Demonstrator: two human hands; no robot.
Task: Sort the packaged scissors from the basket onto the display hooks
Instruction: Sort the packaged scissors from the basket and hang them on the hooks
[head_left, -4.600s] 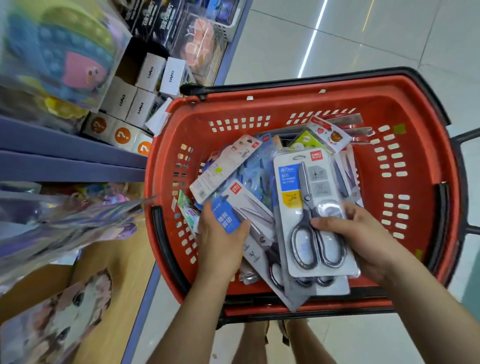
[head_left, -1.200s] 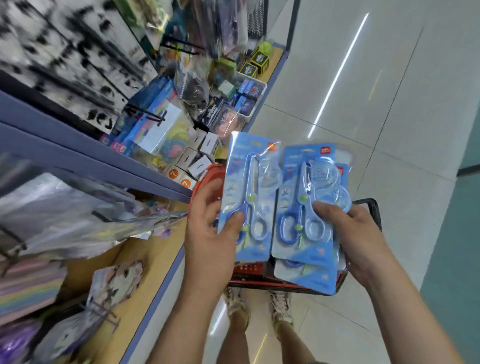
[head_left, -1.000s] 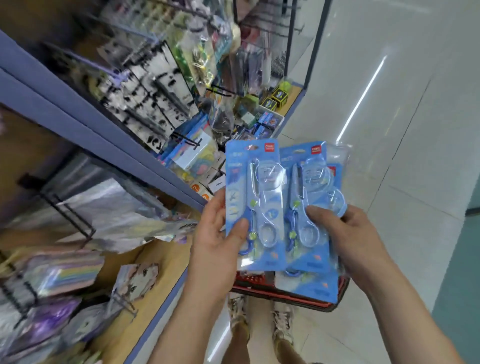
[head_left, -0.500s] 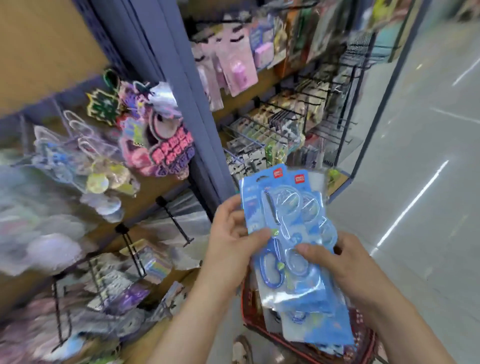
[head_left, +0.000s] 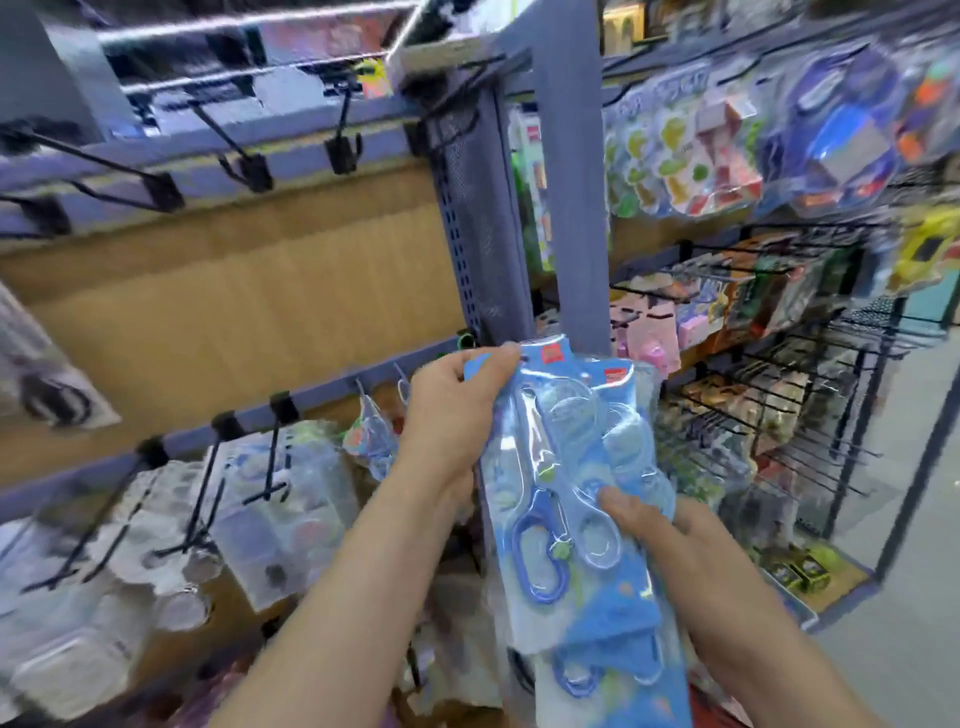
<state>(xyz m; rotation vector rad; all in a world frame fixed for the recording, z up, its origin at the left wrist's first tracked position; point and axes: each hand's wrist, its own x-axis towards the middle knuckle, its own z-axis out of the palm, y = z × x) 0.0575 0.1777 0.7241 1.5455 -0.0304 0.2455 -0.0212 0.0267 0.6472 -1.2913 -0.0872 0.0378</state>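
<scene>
Centre of the frame: a fanned stack of blue scissor packs (head_left: 566, 499), long axis near upright, hang-tab ends up, handles down. The left hand (head_left: 457, 415) pinches the top edge; the right hand (head_left: 670, 535) clamps the lower right side. Empty display hooks (head_left: 234, 150) jut out upper left.

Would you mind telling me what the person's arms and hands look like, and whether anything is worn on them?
The left hand and right hand are bare, with no gloves. The left forearm and right forearm are uncovered down to the picture's lower edge; no sleeve is in view. I can make out no watch, bracelet or ring, though the picture is somewhat blurred.
</scene>
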